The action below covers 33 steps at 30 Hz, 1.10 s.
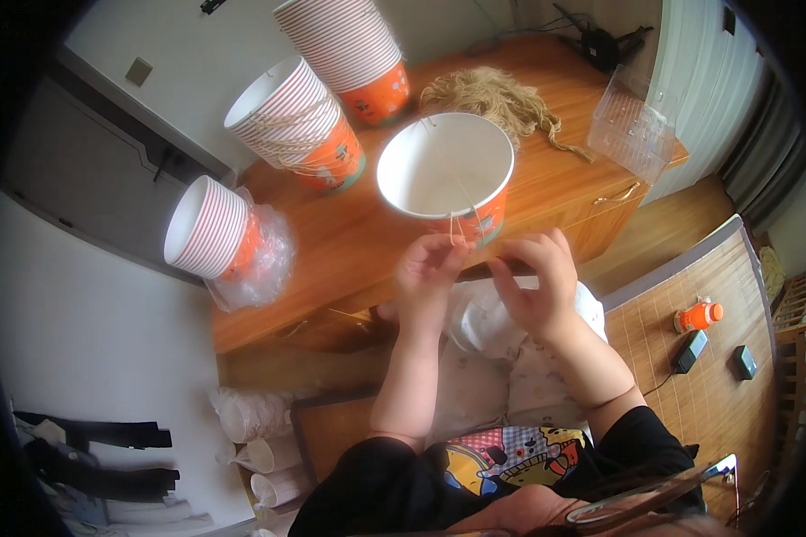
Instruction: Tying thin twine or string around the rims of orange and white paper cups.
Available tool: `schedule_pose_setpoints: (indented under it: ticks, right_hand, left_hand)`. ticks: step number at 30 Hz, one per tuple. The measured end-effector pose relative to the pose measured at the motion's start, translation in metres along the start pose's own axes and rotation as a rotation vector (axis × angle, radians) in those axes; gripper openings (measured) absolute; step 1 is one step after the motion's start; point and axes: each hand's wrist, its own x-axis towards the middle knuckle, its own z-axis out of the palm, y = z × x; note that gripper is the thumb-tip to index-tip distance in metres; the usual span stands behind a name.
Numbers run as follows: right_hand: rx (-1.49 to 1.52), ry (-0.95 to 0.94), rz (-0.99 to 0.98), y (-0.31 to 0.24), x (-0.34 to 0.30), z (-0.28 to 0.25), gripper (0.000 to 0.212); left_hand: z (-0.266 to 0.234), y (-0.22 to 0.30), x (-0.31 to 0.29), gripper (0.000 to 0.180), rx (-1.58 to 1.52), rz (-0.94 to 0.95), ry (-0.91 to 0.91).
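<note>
A large white-lined paper bucket (403, 192) with an orange printed outside stands at the table's near edge, its mouth tilted toward me. Thin tan string (454, 224) passes through its near rim and crosses the opening to the far rim. Just below that near rim, my left hand (428, 273) pinches the string between thumb and fingertips. To its right, my right hand (544, 282) is held with thumb and index finger close together at the string's other end; the thin strand there is hard to make out.
Behind the bucket lies a bundle of tan strings (488, 94). Stacked paper buckets (300, 134), a taller stack (349, 54) and a plastic-wrapped stack (210, 228) stand leftward. A clear plastic box (631, 125) sits at the right corner. An orange-capped bottle (697, 316) lies on the mat.
</note>
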Motion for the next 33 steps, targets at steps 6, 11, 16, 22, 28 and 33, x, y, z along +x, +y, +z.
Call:
schedule_pose_setpoints:
  ticks: [6, 11, 16, 22, 28, 33]
  right_hand:
    - [0.000, 0.013, -0.014, -0.001, 0.000, 0.007, 0.041]
    - [0.044, 0.034, -0.008, 0.004, -0.003, 0.013, 0.043]
    - [0.143, 0.011, 0.102, 0.007, -0.012, 0.016, 0.045]
    - [0.220, -0.066, 0.188, 0.010, -0.015, 0.016, 0.050]
    - [0.386, 0.024, 0.258, 0.007, -0.018, 0.025, 0.049]
    - [0.152, -0.122, 0.129, 0.017, -0.018, 0.016, 0.051]
  left_hand:
    - [0.001, -0.001, -0.001, 0.008, -0.056, -0.037, -0.041]
    - [-0.007, -0.004, 0.000, 0.008, -0.123, -0.057, -0.096]
    - [-0.013, -0.011, 0.000, 0.012, -0.187, -0.109, -0.136]
    - [-0.016, -0.010, 0.000, 0.015, -0.299, -0.209, -0.188]
    - [-0.017, -0.015, 0.001, 0.012, -0.237, -0.172, -0.152]
    - [-0.015, -0.016, 0.001, 0.009, -0.219, -0.144, -0.126]
